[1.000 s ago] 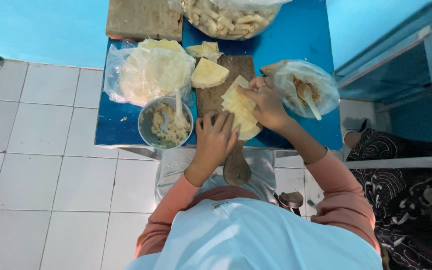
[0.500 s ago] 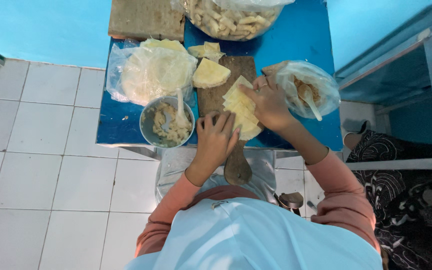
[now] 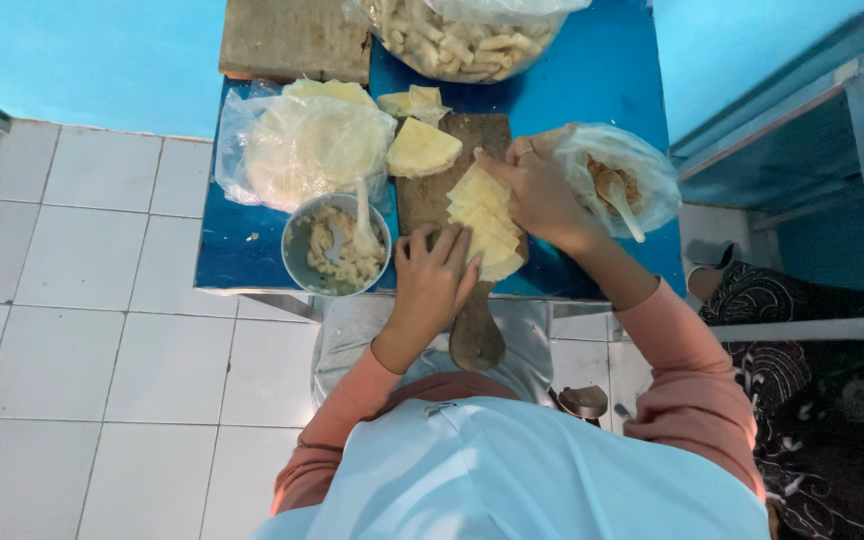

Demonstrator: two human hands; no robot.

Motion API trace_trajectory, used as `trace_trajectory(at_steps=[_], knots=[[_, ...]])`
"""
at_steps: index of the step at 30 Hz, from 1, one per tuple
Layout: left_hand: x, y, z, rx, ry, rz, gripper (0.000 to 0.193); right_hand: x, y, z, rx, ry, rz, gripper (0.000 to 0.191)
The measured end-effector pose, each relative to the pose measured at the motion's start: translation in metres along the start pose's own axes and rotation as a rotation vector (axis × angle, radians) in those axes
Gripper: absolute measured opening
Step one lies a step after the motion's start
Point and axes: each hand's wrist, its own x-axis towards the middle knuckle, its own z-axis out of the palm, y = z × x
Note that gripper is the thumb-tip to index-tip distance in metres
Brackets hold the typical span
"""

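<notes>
Barely anything shifts — left hand (image 3: 434,283) still presses flat, right hand (image 3: 537,193) pinches the pale wrapper stack (image 3: 485,218) on the cutting board (image 3: 452,190) near the table's (image 3: 602,80) front edge.

Wooden board (image 3: 455,190), metal bowl (image 3: 301,262)

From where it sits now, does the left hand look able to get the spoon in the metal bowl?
Probably yes. The left hand rests on the wooden board at the pale sheets, right beside the metal bowl. The spoon handle stands up on the near side, with nothing between them.
</notes>
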Motion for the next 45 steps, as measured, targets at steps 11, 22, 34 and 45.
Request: trace_trajectory(at_steps=[11,22,34,45], knots=[[-0.001,0.000,-0.002,-0.001,0.010,0.006,0.042,-0.004,-0.003,0.008,-0.648,0.110,-0.101,0.040],[-0.002,-0.001,-0.001,-0.025,0.009,-0.009,0.039,-0.006,-0.001,0.002,-0.771,0.053,-0.072,0.035],[-0.019,-0.016,0.023,-0.037,-0.014,0.027,0.047,0.000,-0.095,-0.030,0.332,0.044,-0.383,0.041],[-0.030,-0.015,0.051,-0.209,-0.013,-0.132,0.050,0.021,-0.152,0.009,0.110,0.026,-0.490,0.015]])
